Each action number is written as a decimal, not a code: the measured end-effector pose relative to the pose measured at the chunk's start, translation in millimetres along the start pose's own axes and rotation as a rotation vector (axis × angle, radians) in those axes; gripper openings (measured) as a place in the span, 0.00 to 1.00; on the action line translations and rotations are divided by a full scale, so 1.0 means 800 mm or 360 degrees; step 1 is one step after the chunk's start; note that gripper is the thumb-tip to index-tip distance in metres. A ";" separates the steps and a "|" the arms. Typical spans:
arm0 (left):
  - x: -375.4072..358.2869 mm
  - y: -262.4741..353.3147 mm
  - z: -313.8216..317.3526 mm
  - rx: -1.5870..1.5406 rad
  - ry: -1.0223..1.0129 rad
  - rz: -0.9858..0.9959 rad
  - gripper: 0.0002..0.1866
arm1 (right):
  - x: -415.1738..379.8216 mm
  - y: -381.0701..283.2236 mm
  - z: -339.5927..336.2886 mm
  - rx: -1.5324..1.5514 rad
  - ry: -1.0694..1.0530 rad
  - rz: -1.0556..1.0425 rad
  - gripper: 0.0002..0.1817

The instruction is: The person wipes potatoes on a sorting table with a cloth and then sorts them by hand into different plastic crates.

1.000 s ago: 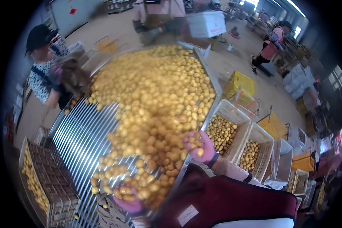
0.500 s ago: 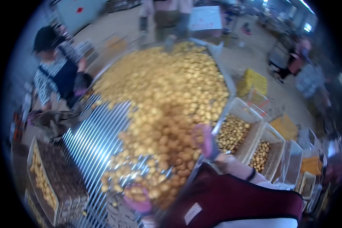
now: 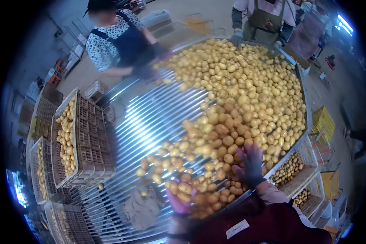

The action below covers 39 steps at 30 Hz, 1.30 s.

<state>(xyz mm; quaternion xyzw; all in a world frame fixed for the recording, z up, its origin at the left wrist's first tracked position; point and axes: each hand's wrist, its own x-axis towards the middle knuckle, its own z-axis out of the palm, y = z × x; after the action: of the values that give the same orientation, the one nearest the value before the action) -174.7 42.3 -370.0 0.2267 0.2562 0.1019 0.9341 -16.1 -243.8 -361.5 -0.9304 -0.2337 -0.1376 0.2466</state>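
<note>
Potatoes [image 3: 248, 97] cover much of a slatted metal table [image 3: 150, 118]. My left hand [image 3: 179, 199], in a pink glove, is at the near edge of the potatoes with its fingers spread, and a few potatoes lie against the palm and fingers. To its right, my right hand [image 3: 251, 162], in a dark and pink glove, rests over the potatoes with its fingers spread, touching some of them. A grey cloth [image 3: 143, 206] lies on the slats left of my left hand.
A person [image 3: 124, 44] in a dark apron reaches onto the table at far left; another [image 3: 266, 20] stands behind the pile. Crates of potatoes [image 3: 94, 140] stand at left, others [image 3: 309, 162] at right. A yellow crate [image 3: 323, 122] is on the floor.
The view has swung left, so the table and pile sit further right. My right hand's fingers now show spread over the potatoes. More of the left crates is visible.
</note>
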 end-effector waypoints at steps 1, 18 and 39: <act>-0.002 0.005 0.009 -0.0013 0.0084 -0.0020 0.26 | 0.010 0.004 0.017 -0.0102 -0.0038 -0.0114 0.34; -0.001 0.004 0.021 0.0290 0.0194 0.0018 0.31 | 0.240 -0.100 0.186 0.0191 -0.0592 -0.0688 0.29; -0.027 -0.012 0.067 -0.0018 -0.0320 -0.0145 0.30 | 0.020 -0.174 0.021 0.1922 -0.0520 0.0597 0.31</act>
<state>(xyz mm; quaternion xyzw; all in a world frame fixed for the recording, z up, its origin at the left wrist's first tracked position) -163.9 7.7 -324.1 0.2186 0.1708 0.0375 0.9600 -69.6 -122.1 -314.9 -0.6621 -0.1381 0.2064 0.7070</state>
